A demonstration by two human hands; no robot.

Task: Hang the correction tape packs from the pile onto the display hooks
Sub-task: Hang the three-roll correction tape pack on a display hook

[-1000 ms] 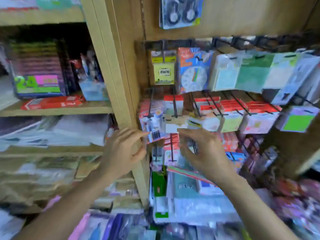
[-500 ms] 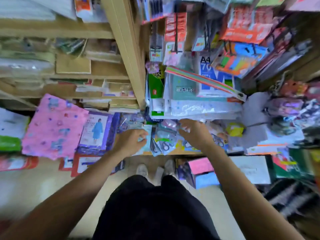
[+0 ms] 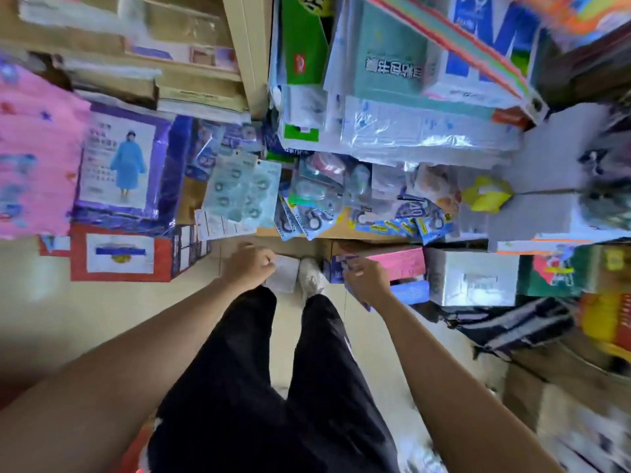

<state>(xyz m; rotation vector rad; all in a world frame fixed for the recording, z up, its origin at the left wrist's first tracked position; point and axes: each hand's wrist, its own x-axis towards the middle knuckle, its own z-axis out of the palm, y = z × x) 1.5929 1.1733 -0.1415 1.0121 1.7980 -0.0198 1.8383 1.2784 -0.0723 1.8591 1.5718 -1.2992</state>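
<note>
A pink bag (image 3: 34, 148) sits far left, then a raincoat pack (image 3: 123, 165) with a red box (image 3: 119, 254) under it. Next comes the pile (image 3: 239, 189) of light blue tape packs. It lies on the brown tabletop (image 3: 338, 230), and one white card sticks out over the front edge. The left hand (image 3: 249, 268) hangs below the pile, over the floor (image 3: 102, 302), and does not touch the packs. Its fingers are curled in, but I cannot tell if it holds anything. Scissors packs (image 3: 314, 216) lie right beside the tape packs, and some lean on each other. A white shoe (image 3: 310, 276) shows between the two hands. The right hand (image 3: 367, 283) is in front of a pink box (image 3: 399, 262). Its fingers are bent too, and something bluish shows at its edge, but it is too blurry to say if the hand pinches a pack. No hooks are in sight; they must be higher up. Things could go wrong here. A quick grab could pick up scissors, not tape, because the packs are mixed and look alike. A pull on one pack could drag the loose ones off the edge onto the floor. A pack held by a corner could slip while it is lifted to the hooks.
</note>
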